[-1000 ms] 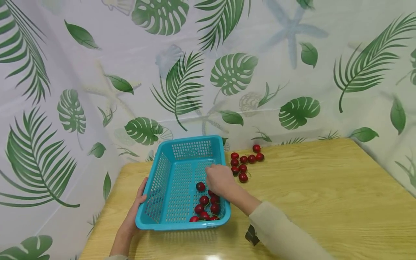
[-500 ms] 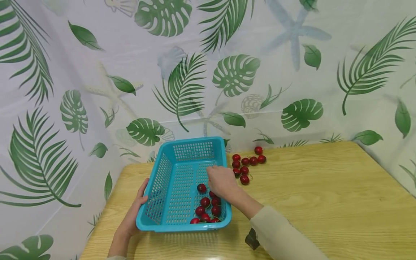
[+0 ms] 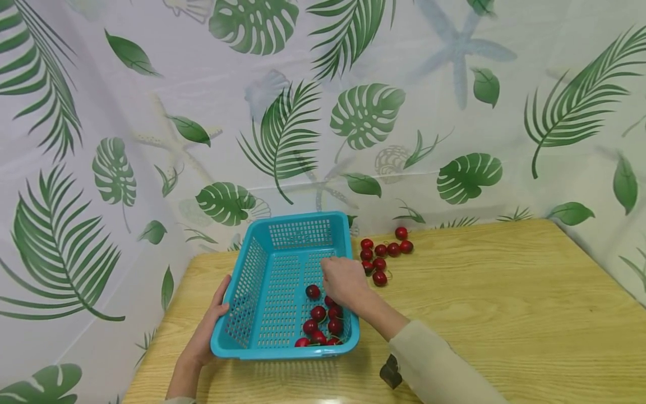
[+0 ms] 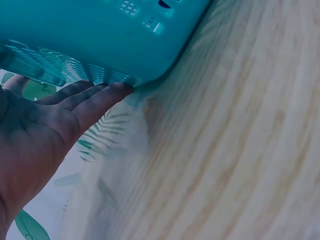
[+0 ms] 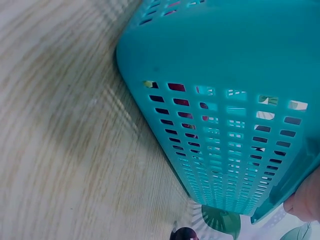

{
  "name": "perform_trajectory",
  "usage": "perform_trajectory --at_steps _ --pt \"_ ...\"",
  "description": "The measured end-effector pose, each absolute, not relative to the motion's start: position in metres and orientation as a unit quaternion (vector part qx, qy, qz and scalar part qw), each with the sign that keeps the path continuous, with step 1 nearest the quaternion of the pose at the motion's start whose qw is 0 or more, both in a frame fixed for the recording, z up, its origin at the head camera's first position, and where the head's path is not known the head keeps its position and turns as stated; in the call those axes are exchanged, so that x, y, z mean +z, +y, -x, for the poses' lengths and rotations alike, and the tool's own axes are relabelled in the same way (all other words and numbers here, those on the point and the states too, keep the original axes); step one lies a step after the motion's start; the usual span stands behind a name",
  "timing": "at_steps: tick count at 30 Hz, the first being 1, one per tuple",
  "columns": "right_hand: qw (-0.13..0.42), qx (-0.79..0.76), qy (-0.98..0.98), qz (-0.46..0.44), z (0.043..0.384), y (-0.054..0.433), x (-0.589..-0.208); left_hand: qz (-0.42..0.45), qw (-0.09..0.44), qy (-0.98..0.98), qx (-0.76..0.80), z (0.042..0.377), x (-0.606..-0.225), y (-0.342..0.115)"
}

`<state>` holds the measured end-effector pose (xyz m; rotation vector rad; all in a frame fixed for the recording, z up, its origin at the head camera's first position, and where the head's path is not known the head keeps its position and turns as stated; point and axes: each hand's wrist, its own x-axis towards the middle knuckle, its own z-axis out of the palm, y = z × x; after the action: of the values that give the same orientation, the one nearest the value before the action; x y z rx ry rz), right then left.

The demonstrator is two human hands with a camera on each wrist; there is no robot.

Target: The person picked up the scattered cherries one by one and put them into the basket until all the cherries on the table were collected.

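A blue perforated plastic basket point(image 3: 282, 280) stands on the table. My left hand point(image 3: 209, 325) rests against its left outer side, thumb by the rim; in the left wrist view, the left hand point(image 4: 55, 117) has straight fingers against the basket wall. Reaching over the right rim, my right hand point(image 3: 345, 280) is bent down inside the basket, beside a dark red cherry point(image 3: 313, 292). Its fingertips are hidden, and I cannot tell whether they hold anything. More cherries point(image 3: 318, 313) lie in the basket's near right corner. Only a bit of the right hand point(image 5: 306, 197) shows at the rim in the right wrist view.
Several more cherries point(image 3: 379, 264) lie on the wooden table point(image 3: 494, 303) just right of the basket, towards the back. Behind stands a white wall covering point(image 3: 404, 185) printed with green leaves. A small black object point(image 3: 391, 372) shows under the right sleeve point(image 3: 439, 365).
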<state>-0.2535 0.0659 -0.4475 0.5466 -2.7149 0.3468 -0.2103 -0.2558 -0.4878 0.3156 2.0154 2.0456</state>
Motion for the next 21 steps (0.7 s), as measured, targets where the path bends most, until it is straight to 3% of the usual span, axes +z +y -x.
perform_trajectory --at_steps 21 --pt "0.17 0.133 -0.956 -0.196 0.253 0.0669 -0.4463 -0.114 0.114 0.687 0.709 0.2103 -0.4897 -0.2533"
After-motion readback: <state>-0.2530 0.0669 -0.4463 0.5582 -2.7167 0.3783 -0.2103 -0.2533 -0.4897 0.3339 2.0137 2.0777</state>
